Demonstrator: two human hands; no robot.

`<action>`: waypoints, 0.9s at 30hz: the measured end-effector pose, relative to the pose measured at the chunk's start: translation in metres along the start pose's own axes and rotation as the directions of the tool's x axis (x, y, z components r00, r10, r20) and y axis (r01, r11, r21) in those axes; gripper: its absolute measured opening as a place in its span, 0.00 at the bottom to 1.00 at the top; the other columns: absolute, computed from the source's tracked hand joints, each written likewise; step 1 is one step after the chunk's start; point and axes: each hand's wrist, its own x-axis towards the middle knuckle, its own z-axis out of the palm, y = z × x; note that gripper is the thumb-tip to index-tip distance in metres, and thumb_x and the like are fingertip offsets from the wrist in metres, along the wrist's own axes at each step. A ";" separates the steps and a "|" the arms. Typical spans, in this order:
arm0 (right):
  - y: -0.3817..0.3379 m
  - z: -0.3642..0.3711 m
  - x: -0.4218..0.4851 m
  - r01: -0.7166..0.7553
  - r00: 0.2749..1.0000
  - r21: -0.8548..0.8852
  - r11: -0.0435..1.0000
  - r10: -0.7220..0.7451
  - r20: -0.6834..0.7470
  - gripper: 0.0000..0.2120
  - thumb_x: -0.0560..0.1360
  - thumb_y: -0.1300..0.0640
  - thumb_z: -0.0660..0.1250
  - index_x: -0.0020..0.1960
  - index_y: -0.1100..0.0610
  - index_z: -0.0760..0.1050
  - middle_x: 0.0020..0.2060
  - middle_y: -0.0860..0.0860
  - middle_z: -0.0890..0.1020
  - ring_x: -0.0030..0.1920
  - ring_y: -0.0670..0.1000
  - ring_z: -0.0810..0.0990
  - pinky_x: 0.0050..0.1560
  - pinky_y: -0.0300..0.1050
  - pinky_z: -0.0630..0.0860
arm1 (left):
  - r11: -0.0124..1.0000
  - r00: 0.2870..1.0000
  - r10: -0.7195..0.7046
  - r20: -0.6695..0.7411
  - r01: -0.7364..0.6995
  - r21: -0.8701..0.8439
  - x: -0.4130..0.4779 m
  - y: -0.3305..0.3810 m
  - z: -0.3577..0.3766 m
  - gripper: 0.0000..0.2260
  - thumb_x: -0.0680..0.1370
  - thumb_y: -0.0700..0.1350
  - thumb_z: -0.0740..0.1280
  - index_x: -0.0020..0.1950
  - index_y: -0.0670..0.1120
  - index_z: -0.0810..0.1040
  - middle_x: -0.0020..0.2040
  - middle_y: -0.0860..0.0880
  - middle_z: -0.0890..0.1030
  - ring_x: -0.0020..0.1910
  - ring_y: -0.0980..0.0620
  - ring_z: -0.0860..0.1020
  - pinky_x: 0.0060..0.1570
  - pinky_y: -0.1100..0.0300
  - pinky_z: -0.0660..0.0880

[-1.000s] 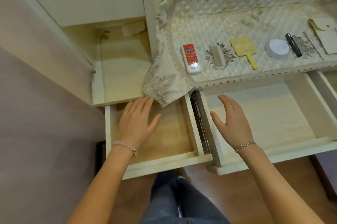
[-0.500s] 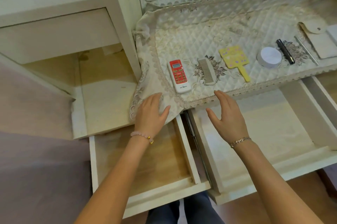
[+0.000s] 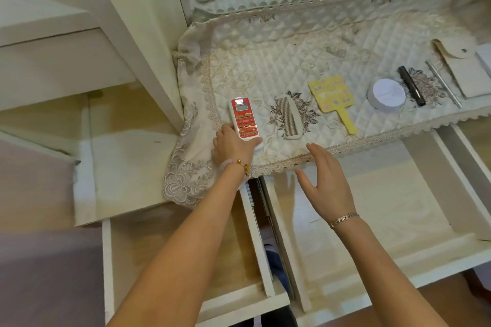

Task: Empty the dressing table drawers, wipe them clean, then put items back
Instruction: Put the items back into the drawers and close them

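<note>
Tabletop cloth — remote under left hand.

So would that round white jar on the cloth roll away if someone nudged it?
Probably not: the round white jar sits on its flat base, low and wide, so it looks unlikely to tip or roll. The quilted cloth beneath would likely grip it. A hard push might slide it toward the black tube.

Left hand extended forward, fingers curled closed, beaded bracelet at wrist. Right hand hovering palm-down, fingers spread and loose, chain bracelet at wrist.
</note>
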 end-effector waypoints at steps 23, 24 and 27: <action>0.032 -0.037 -0.010 0.011 0.998 -0.038 0.999 -0.013 -0.062 0.27 0.77 0.53 0.64 0.73 0.58 0.61 0.71 0.53 0.67 0.71 0.51 0.63 0.69 0.43 0.59 | 0.709 0.972 0.016 0.234 0.154 -0.688 -0.067 -0.003 -0.028 0.17 0.71 0.37 0.73 0.58 0.41 0.76 0.51 0.45 0.82 0.48 0.49 0.82 0.47 0.49 0.80; 0.037 -0.042 -0.012 -0.006 0.997 -0.037 0.999 0.004 -0.074 0.27 0.77 0.53 0.64 0.73 0.58 0.61 0.71 0.53 0.67 0.71 0.51 0.63 0.69 0.43 0.59 | 0.697 0.968 0.024 0.252 0.164 -0.698 -0.071 -0.001 -0.028 0.16 0.71 0.37 0.73 0.58 0.42 0.76 0.51 0.46 0.82 0.48 0.49 0.82 0.46 0.50 0.80; 0.053 -0.059 -0.014 -0.045 0.992 -0.022 0.999 0.042 -0.122 0.27 0.77 0.52 0.63 0.73 0.58 0.61 0.71 0.53 0.67 0.71 0.53 0.64 0.69 0.44 0.60 | 0.665 0.957 0.050 0.285 0.181 -0.725 -0.084 0.011 -0.023 0.14 0.72 0.37 0.72 0.56 0.42 0.76 0.49 0.46 0.82 0.46 0.50 0.82 0.44 0.53 0.81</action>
